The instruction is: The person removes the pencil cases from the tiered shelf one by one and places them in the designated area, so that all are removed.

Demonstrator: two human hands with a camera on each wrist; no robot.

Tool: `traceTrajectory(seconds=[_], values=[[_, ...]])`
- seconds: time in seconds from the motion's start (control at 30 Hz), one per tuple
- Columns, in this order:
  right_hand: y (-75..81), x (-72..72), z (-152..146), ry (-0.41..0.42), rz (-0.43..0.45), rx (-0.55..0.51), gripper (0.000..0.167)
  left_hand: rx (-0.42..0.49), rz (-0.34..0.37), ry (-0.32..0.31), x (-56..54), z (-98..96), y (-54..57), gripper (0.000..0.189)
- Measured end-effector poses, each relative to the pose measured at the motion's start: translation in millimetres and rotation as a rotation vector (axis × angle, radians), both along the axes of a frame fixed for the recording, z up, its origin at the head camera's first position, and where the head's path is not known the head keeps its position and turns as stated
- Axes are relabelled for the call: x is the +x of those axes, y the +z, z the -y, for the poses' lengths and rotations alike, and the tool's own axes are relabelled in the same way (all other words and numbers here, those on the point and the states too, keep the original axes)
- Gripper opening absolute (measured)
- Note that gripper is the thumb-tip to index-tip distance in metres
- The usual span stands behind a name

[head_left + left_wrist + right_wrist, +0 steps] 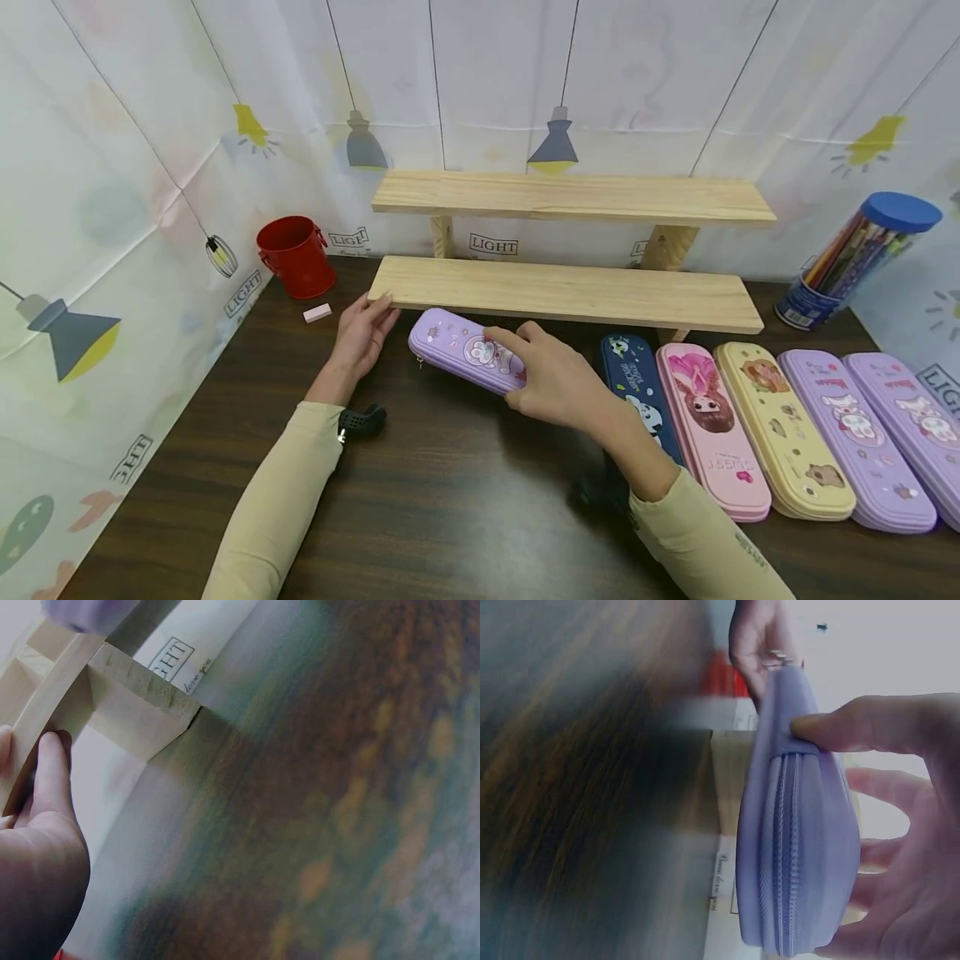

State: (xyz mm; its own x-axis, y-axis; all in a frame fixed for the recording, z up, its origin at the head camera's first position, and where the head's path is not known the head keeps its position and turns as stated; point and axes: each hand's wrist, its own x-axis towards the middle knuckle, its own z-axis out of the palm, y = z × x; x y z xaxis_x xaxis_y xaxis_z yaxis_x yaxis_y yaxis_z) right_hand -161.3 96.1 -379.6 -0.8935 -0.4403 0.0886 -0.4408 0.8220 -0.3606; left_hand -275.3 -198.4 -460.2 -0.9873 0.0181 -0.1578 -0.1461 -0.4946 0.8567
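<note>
My right hand (558, 375) grips a lavender zip pencil case (468, 350) by its right end, in front of the lower board of a two-tier wooden shelf (562, 292). The right wrist view has this pencil case (799, 825) on edge, zipper towards the camera, with the thumb on one side and the fingers on the other. At the left front corner of the lower board my left hand (360, 337) pinches the wood. Seen from the left wrist, the left hand (45, 855) has fingers above and under the board (56, 694).
Right of the shelf's front lie a navy pencil case (633, 383), a pink one (712, 442), a yellow one (783, 442) and two lavender ones (862, 450). A red bucket (300, 262) and a small pink block (317, 312) stand left, a pencil tub (855, 258) back right.
</note>
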Motion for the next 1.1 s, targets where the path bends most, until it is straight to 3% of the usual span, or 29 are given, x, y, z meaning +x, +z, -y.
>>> traceTrajectory(seconds=[0.13,0.47,0.73,0.97,1.1], values=[[-0.5,8.6,-3,0.032,0.033,0.025,0.078,0.01,0.0,0.0,-0.1,-0.8,-0.4,0.052],[-15.1,14.3,-3,0.058,0.134,0.078,0.072,0.034,0.008,-0.01,0.0,1.1,-1.8,0.052],[-8.1,24.5,3,0.052,0.246,0.174,0.08,0.018,-0.015,-0.008,1.4,-0.1,2.1,0.053],[-2.8,28.4,5,0.065,0.263,0.176,0.07,-0.004,-0.009,-0.018,2.6,0.1,2.2,0.054],[-3.7,28.0,5,0.079,0.212,0.15,0.062,-0.004,0.001,-0.021,2.8,1.2,1.0,0.055]])
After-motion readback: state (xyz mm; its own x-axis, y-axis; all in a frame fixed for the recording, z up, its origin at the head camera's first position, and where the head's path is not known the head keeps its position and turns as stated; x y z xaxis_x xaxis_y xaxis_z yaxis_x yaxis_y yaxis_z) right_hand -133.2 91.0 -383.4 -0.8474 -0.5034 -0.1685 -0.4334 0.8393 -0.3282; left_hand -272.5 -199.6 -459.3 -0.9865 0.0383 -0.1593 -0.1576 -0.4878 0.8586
